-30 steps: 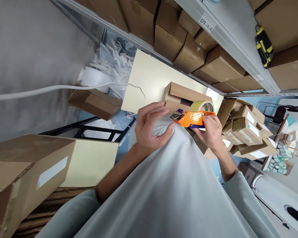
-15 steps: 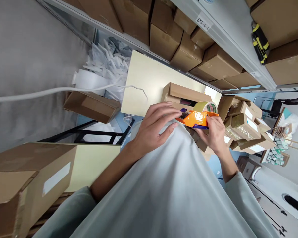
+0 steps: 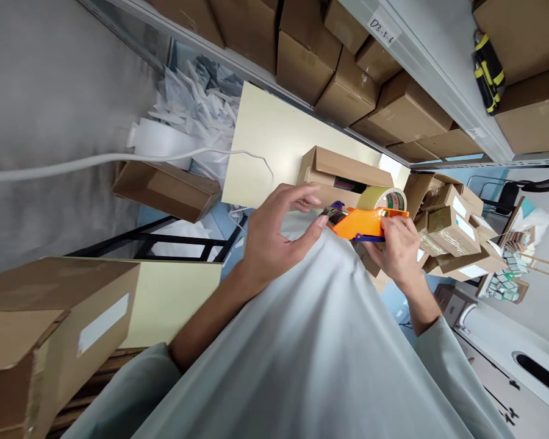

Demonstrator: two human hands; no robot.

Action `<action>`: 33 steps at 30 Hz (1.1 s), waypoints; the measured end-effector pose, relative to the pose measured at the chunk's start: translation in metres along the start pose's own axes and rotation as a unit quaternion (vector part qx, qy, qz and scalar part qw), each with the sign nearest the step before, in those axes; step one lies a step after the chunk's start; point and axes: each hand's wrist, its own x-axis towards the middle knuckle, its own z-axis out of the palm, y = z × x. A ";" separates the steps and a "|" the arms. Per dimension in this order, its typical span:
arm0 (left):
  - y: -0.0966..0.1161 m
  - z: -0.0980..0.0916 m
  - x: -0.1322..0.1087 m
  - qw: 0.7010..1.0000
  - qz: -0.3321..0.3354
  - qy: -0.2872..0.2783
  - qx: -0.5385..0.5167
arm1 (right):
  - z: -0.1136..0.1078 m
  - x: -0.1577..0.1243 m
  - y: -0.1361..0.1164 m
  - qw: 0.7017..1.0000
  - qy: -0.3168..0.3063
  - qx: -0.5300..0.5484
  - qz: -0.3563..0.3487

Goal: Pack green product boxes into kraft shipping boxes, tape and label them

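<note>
My right hand (image 3: pixel 399 251) is closed around the handle end of an orange tape dispenser (image 3: pixel 357 225) with dark blue parts. A roll of yellowish tape (image 3: pixel 371 198) sits on its far side. At the dispenser's front end is my left hand (image 3: pixel 269 238), its thumb and fingers spread apart. The left thumb tip lies close to the dispenser's front; whether it touches is hard to tell. Just beyond both hands, a long cardboard box (image 3: pixel 348 164) with a dark item inside rests on the cream table (image 3: pixel 260 128).
Above the table runs a metal shelf (image 3: pixel 402 49) packed with cardboard boxes. Stacked cartons (image 3: pixel 448 228) stand to the right. On the left are an empty carton (image 3: pixel 165 189), white plastic bags (image 3: pixel 196 103), a white cable (image 3: pixel 91 160) and a large box (image 3: pixel 96 305).
My left hand has drawn back slightly from the dispenser's front, with its thumb and fingers opening wider. The dispenser has shifted slightly right in my right hand, and the view has tilted a little.
</note>
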 end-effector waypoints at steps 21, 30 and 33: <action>0.016 -0.026 0.017 0.994 -0.005 -0.105 0.015 | -0.011 -0.009 -0.002 0.995 -0.033 0.084 0.037; -0.017 -0.007 0.012 0.983 -0.129 -0.123 -0.044 | -0.016 0.009 0.011 0.974 -0.157 0.158 0.041; -0.030 -0.002 0.010 0.979 -0.139 -0.130 -0.071 | -0.017 0.016 0.017 0.965 -0.213 0.146 0.042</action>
